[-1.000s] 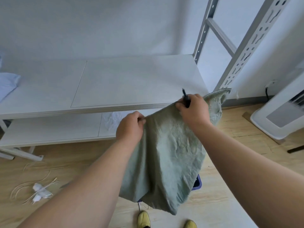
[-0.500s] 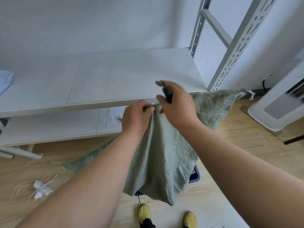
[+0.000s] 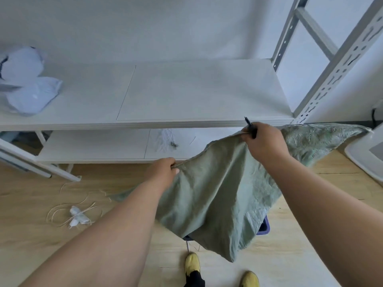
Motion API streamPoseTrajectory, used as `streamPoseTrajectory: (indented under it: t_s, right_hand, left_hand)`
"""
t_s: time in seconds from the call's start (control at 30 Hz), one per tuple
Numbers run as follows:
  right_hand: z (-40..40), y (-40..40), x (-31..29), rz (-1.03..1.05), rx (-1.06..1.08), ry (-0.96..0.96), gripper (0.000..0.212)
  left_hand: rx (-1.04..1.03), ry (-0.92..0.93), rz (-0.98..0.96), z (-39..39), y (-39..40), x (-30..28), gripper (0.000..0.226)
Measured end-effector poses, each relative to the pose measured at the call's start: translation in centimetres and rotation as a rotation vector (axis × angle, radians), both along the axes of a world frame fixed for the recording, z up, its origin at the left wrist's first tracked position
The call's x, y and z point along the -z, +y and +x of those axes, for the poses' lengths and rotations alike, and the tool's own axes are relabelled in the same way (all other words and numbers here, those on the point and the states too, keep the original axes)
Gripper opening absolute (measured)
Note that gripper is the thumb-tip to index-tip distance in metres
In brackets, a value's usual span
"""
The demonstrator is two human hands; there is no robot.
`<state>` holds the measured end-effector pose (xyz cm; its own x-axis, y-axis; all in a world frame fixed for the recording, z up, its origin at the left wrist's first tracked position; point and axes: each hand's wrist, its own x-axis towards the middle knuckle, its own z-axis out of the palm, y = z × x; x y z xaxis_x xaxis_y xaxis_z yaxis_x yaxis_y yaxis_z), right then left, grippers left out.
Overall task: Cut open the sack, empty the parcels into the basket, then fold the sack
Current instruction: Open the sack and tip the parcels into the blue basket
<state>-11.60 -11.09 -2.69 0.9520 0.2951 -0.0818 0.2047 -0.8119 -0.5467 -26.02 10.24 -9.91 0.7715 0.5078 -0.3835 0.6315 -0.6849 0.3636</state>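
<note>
White metal shelving [image 3: 186,96] fills the upper half of the frame against a pale wall; wood-look floor below. Green woven sack [image 3: 223,193] hangs mid-frame, stretched between both hands. Left hand [image 3: 163,172], centre frame, fingers curled, pinching the sack's top edge. Right hand [image 3: 264,141], higher and right of centre, grips the same edge plus a thin dark tool [image 3: 249,126] whose tip pokes up toward the shelf lip. Sack's far corner trails off to the right edge; its bottom drapes over a blue basket [image 3: 264,226], only a rim corner visible at lower right. Pale blue parcels [image 3: 29,88] sit on the top shelf, upper left. Loose string and white scraps [image 3: 76,216] lie on the floor, lower left. Yellow shoes [image 3: 191,264] at bottom centre.
</note>
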Motion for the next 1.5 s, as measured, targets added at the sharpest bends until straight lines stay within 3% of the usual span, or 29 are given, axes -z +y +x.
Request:
streamPoseTrajectory:
  t_s: [0.13, 0.2, 0.3, 0.37, 0.47, 0.53, 0.7, 0.83, 0.93, 1.07, 1.2, 1.3, 1.43, 1.5]
  right_hand:
    - [-1.3, 1.8, -0.7, 0.025, -0.146, -0.079, 0.041]
    - [-2.3, 2.9, -0.5, 0.082, -0.281, -0.007, 0.047]
    - [-2.5, 3.4, 0.7, -0.042, -0.371, 0.101, 0.031]
    - [-2.4, 2.8, 1.3, -0.145, -0.324, 0.099, 0.006]
    - [-2.2, 1.5, 1.6, -0.068, -0.176, 0.028, 0.009]
    - [-1.8, 1.2, 0.7, 0.038, -0.101, -0.023, 0.011]
    - [-0.6, 1.3, -1.5, 0.341, -0.046, -0.124, 0.009]
    - [0.5, 0.0, -2.3, 0.299, -0.029, -0.022, 0.017]
    - [0.5, 0.2, -3.1, 0.505, 0.018, -0.048, 0.009]
    - [1.0, -0.1, -2.7, 0.459, 0.08, 0.075, 0.007]
    - [1.6, -0.2, -3.7, 0.661, 0.203, 0.049, 0.006]
    - [1.6, -0.1, -3.4, 0.562, 0.15, 0.074, 0.013]
    - [2.2, -0.4, -3.7, 0.67, 0.219, 0.041, 0.012]
    - [2.1, -0.3, -3.4, 0.62, 0.186, 0.073, 0.016]
  left_hand:
    - [0.067, -0.196, -0.032, 2.3, -2.4, -1.8, 0.008]
    - [0.141, -0.259, -0.024, 3.4, -3.7, -2.9, 0.01]
    - [0.176, -0.38, -0.024, 4.2, -5.1, -4.0, 0.013]
    - [0.173, -0.359, -0.061, 3.9, -5.0, -3.9, 0.013]
    - [0.181, -0.07, 0.008, 2.5, -3.6, -3.1, 0.023]
    - [0.136, 0.011, 0.125, 1.9, -2.5, -3.3, 0.021]
    - [-0.045, -0.371, 0.209, 3.6, -2.7, -6.3, 0.013]
    - [-0.012, -0.319, 0.226, 3.8, -3.6, -7.1, 0.012]
    - [-0.058, -0.507, 0.262, 4.1, -3.8, -7.8, 0.012]
    - [0.039, -0.439, 0.268, 4.3, -4.4, -8.5, 0.011]
    - [0.036, -0.62, 0.245, 4.7, -5.2, -9.1, 0.01]
    - [0.086, -0.534, 0.228, 4.9, -5.6, -9.2, 0.009]
    - [0.005, -0.698, 0.207, 5.3, -5.7, -9.4, 0.009]
    - [0.038, -0.618, 0.185, 5.7, -6.1, -9.2, 0.011]
